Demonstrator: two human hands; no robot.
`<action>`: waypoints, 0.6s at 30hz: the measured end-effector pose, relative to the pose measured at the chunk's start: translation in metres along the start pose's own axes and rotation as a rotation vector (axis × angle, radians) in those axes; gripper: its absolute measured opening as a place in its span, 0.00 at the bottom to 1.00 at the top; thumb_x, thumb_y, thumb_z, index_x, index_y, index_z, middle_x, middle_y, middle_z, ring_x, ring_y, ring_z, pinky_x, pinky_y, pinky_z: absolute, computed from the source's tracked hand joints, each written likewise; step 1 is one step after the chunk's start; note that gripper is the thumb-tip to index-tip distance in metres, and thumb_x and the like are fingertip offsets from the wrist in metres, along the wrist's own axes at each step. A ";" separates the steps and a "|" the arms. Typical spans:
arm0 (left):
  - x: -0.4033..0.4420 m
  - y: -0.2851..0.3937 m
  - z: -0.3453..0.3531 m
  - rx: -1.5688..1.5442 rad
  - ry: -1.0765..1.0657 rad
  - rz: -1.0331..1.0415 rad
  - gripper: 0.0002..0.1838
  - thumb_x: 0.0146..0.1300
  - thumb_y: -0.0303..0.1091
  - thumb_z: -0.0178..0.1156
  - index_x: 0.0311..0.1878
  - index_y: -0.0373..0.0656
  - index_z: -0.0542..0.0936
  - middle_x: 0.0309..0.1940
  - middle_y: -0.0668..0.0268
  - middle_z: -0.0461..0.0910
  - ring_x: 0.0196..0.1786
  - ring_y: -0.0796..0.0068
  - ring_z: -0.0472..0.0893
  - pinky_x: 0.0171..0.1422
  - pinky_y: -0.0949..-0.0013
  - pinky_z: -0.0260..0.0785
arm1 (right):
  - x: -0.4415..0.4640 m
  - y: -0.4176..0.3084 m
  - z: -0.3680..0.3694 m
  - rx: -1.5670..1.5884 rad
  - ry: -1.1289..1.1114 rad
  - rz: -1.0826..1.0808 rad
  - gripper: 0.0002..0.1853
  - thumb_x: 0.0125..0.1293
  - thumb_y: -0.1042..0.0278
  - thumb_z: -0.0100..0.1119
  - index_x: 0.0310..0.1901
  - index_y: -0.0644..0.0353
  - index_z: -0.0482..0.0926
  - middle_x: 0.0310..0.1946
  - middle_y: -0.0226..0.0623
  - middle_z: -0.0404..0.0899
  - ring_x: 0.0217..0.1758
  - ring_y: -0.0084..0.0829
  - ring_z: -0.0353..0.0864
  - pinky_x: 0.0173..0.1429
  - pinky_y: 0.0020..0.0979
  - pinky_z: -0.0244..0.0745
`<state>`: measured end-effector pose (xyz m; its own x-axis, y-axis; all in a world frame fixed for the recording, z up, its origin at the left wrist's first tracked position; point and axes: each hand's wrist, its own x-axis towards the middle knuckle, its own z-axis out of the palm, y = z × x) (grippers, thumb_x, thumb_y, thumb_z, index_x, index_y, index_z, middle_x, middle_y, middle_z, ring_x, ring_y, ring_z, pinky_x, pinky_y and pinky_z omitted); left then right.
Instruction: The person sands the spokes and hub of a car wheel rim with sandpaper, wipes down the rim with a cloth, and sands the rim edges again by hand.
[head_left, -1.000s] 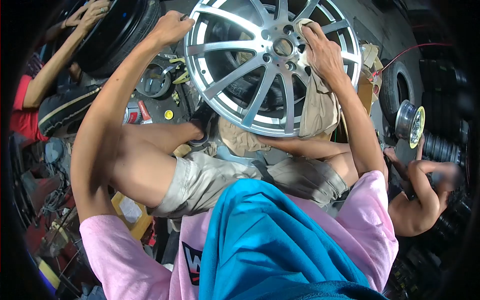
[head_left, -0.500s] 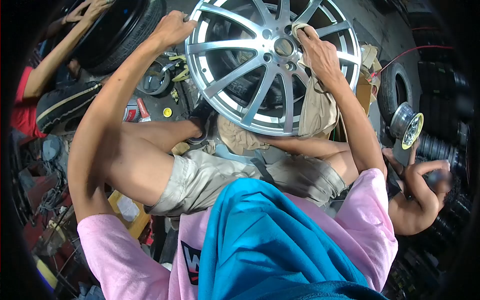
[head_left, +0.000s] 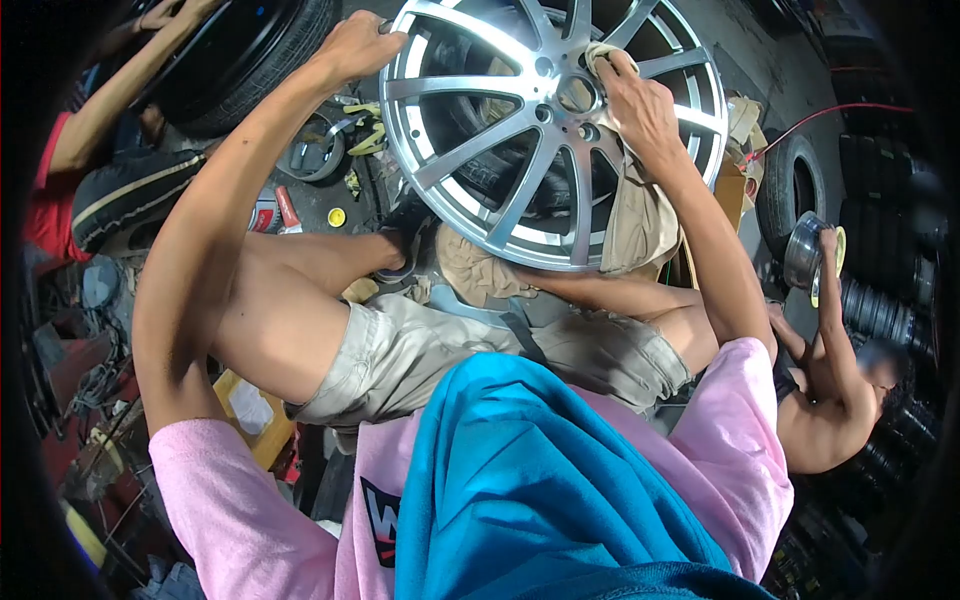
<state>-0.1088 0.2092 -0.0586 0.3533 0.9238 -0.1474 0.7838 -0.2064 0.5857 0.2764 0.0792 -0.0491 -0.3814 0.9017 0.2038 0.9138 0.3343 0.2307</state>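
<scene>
A silver multi-spoke wheel rim [head_left: 460, 87] stands in front of me, its spoked face toward me. My left hand [head_left: 360, 45] is closed around the rim's outer edge at the upper left. My right hand [head_left: 640, 108] grips a beige cloth [head_left: 640, 225] and presses it on the spokes just right of the centre hole. The cloth's loose end hangs down over the lower right of the rim. Part of the right fingers is hidden by the cloth. Another beige cloth [head_left: 480, 268] lies bunched below the rim, between my legs.
At the left, a person in a red shirt handles a large tyre [head_left: 265, 75]. At the right, a shirtless person holds a small wheel [head_left: 808, 255]. A yellow cap [head_left: 337, 216], a red-and-white can [head_left: 265, 214] and a tyre [head_left: 795, 185] are on the floor around me.
The rim has shifted slightly right, with my left hand moving along with it. My right hand stays near the centre. The person at right has raised an arm across the small wheel.
</scene>
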 end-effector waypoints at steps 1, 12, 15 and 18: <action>0.000 0.000 0.003 -0.027 0.047 0.015 0.22 0.69 0.45 0.61 0.45 0.30 0.87 0.30 0.58 0.82 0.38 0.69 0.80 0.48 0.57 0.74 | 0.002 -0.001 0.002 -0.036 -0.017 0.012 0.21 0.65 0.78 0.61 0.60 0.59 0.79 0.56 0.38 0.80 0.39 0.40 0.91 0.42 0.37 0.85; 0.014 -0.023 0.011 -0.031 0.065 0.037 0.24 0.68 0.46 0.62 0.50 0.32 0.89 0.35 0.54 0.86 0.42 0.64 0.86 0.54 0.56 0.76 | 0.003 0.003 0.004 -0.059 0.041 -0.014 0.18 0.66 0.76 0.59 0.58 0.58 0.80 0.53 0.39 0.79 0.36 0.40 0.90 0.40 0.37 0.84; 0.015 -0.025 0.005 -0.022 0.077 0.065 0.24 0.68 0.47 0.63 0.50 0.31 0.89 0.35 0.53 0.87 0.43 0.62 0.87 0.54 0.55 0.76 | -0.004 0.008 -0.004 -0.012 0.070 -0.022 0.16 0.66 0.75 0.60 0.56 0.58 0.81 0.51 0.40 0.79 0.36 0.41 0.90 0.40 0.38 0.84; 0.012 -0.021 0.001 0.007 -0.059 -0.015 0.25 0.68 0.48 0.63 0.51 0.31 0.89 0.38 0.50 0.89 0.45 0.61 0.88 0.56 0.56 0.77 | -0.002 0.010 -0.002 0.034 0.039 0.010 0.18 0.66 0.75 0.59 0.57 0.57 0.81 0.49 0.39 0.78 0.36 0.45 0.89 0.38 0.42 0.83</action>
<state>-0.1206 0.2248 -0.0731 0.3711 0.9062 -0.2028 0.7924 -0.1951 0.5779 0.2860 0.0797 -0.0456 -0.3768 0.8938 0.2432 0.9215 0.3351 0.1965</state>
